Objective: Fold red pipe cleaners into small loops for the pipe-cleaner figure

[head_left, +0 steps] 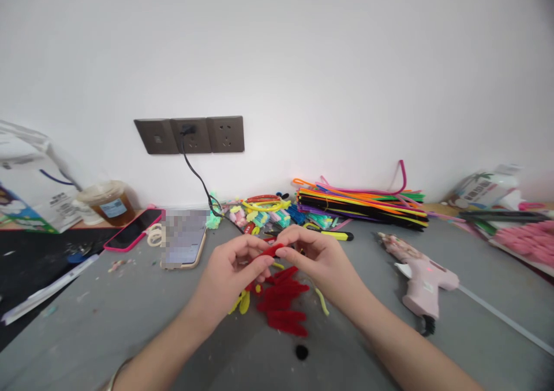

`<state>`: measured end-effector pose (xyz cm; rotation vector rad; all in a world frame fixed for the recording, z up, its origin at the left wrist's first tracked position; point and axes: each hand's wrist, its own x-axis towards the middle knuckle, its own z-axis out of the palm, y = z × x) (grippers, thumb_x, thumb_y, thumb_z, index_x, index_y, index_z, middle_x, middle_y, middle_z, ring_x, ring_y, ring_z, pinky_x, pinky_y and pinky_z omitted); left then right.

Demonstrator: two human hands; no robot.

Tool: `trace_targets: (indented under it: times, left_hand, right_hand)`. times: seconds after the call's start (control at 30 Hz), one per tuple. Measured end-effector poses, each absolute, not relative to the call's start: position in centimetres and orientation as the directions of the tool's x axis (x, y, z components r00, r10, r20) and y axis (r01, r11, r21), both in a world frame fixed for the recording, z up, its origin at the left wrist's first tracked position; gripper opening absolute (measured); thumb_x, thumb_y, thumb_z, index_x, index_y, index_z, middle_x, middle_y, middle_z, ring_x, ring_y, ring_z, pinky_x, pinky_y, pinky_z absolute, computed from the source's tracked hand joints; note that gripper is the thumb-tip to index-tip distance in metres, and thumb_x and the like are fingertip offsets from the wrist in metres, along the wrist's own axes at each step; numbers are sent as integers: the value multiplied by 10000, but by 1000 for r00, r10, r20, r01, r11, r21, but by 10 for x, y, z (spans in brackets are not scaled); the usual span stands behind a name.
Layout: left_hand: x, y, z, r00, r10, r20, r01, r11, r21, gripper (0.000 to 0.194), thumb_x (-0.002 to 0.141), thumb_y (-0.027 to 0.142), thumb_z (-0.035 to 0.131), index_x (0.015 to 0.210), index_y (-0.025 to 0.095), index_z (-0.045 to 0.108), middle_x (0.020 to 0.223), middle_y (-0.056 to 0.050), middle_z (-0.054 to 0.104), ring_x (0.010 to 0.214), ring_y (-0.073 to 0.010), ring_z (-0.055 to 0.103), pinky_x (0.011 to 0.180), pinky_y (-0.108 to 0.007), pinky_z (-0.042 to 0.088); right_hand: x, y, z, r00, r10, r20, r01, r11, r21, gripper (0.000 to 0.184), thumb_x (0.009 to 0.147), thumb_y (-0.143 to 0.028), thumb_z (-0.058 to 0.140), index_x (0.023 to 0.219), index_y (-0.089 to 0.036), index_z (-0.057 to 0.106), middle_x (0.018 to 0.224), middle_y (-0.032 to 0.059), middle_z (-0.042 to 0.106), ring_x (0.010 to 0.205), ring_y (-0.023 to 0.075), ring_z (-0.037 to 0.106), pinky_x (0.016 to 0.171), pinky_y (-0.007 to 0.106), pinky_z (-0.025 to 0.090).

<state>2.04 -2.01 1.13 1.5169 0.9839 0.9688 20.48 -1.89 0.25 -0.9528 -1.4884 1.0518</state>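
My left hand [236,272] and my right hand [309,252] meet over the grey mat. Both pinch a short red pipe cleaner piece [273,250] between thumb and fingers. Below them lies a heap of folded red pipe cleaner pieces [285,298]. Yellow looped pieces [244,302] sit by the heap, partly under my left hand. On the right of the heap is a short pale-yellow pipe cleaner [322,301]. A small black pompom-like ball [302,352] rests nearer to me.
A pink glue gun [422,281] lies at right with a glue stick behind it. Pipe cleaners [359,203] are bundled along the wall. Left are a phone [186,238], another phone [136,230] and a lidded drink cup [108,203]. A yellow-and-black cutter [341,236] lies behind my right hand.
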Motion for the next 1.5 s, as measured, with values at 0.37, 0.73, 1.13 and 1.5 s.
trace_targets:
  times: [0.37, 0.73, 1.13, 1.5]
  left_hand:
    - [15, -11, 6, 309, 935, 172, 168, -232, 958, 149, 798, 322, 719, 825, 179, 686, 801, -13, 725, 740, -159, 694, 675, -238, 545]
    - [6, -3, 7, 381, 892, 245, 422, -403, 812, 204, 899, 378, 619, 936, 218, 740, 878, -16, 764, 788, -175, 681, 710, -249, 484]
    - [-15, 15, -2, 263, 961, 80, 822, -267, 502, 162, 821, 327, 627, 742, 202, 694, 782, -36, 738, 711, -218, 627, 646, -296, 394]
    - [-13, 15, -11, 339, 941, -13, 855, -302, 421, 117, 784, 136, 542, 732, 200, 625, 718, -28, 678, 681, -204, 616, 626, -284, 387]
  right_hand:
    - [218, -15, 8, -343, 922, 180, 235, 270, -934, 234, 919, -399, 578, 852, -180, 628, 804, 17, 627, 721, 163, 537, 638, 266, 391]
    - [230, -7, -2, -430, 796, 426, 587, 605, -538, 109, 897, -115, 632, 859, -214, 658, 845, 27, 695, 818, 202, 603, 792, 341, 399]
    - [243, 3, -14, -533, 804, 263, 696, 594, -404, 136, 834, -69, 700, 813, -204, 702, 819, 14, 665, 780, 183, 609, 794, 341, 365]
    - [241, 2, -16, -524, 837, 159, 754, 543, -369, 212, 818, -6, 643, 843, -198, 730, 861, 32, 683, 797, 187, 622, 821, 355, 362]
